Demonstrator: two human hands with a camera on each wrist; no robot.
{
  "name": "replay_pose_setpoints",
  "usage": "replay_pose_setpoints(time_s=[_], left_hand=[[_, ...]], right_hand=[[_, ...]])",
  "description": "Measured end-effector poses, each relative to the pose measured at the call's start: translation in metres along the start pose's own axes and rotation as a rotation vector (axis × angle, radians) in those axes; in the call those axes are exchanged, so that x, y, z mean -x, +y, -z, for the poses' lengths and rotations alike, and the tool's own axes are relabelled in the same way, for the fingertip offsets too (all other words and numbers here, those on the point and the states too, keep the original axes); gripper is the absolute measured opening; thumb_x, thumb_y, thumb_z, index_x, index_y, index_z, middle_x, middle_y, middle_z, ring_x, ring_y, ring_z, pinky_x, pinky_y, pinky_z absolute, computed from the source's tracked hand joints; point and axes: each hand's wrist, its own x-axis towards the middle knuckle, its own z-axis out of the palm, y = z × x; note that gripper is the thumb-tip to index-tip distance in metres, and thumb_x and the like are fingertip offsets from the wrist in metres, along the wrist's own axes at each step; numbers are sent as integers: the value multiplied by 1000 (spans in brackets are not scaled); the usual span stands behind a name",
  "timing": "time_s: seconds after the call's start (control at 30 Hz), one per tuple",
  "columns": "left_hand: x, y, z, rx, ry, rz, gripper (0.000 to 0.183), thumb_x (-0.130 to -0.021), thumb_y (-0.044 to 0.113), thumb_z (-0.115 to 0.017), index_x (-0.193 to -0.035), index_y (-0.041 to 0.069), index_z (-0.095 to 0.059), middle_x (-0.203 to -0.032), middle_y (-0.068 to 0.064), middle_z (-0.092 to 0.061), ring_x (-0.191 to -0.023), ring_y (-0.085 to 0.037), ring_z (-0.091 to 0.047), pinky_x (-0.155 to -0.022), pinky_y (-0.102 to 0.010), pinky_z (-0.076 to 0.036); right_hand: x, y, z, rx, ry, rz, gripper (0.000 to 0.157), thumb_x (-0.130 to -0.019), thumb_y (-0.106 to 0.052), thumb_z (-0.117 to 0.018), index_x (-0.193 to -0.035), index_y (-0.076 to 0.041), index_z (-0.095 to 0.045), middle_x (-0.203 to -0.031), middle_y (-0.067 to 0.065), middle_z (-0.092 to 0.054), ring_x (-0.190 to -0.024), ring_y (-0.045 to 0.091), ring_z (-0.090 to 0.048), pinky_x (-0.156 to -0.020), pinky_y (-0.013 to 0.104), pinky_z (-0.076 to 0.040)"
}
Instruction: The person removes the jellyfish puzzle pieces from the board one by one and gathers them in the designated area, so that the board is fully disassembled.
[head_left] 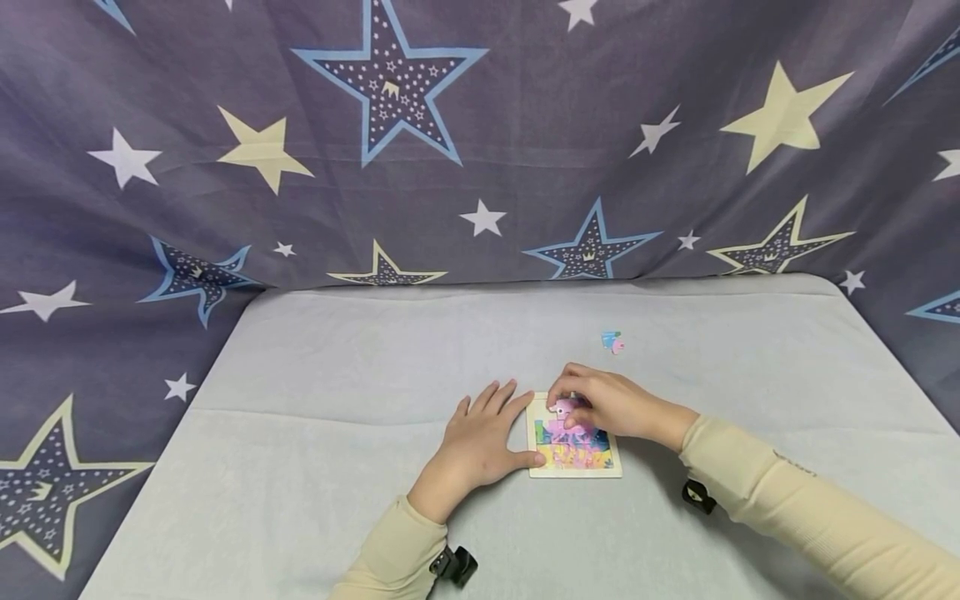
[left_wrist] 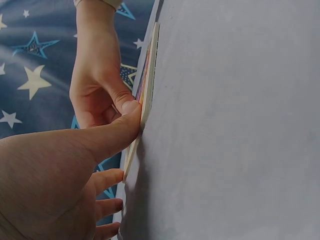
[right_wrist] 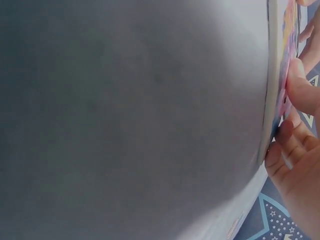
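Note:
A small jigsaw puzzle (head_left: 576,473) with a pale frame and a pink bird-like picture lies flat on the bed-like surface. My left hand (head_left: 480,446) spreads its fingers along its left side; the thumb rests on the lower left of the frame and the index fingertip is at the upper left corner. From the right, my right hand (head_left: 611,404) reaches over the upper part, its thumb and fingers curled around a pink puzzle piece (head_left: 562,407). Those fingers partly hide the piece. In the right wrist view, the thumb (right_wrist: 300,90) touches the picture side of the puzzle.
Beyond the right hand lies a loose blue, pink and green puzzle piece (head_left: 612,342). A pale grey cloth (head_left: 300,483) covers the flat surface. Dark star-patterned fabric (head_left: 450,192) hangs behind it and at both sides.

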Motion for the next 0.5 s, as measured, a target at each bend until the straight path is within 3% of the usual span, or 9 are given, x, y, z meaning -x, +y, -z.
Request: replay_pose_setpoints(time_s=[0.5], left_hand=[[1, 0, 0, 5, 0, -3, 86, -91, 59, -72, -161, 23, -40, -172, -6, -28, -159, -31, -22, -126, -61, -20]], right_hand=[[0, 1, 0, -47, 33, -33, 24, -89, -14, -81, -108, -15, -66, -88, -7, -50, -76, 6, -48, -69, 22, -45]])
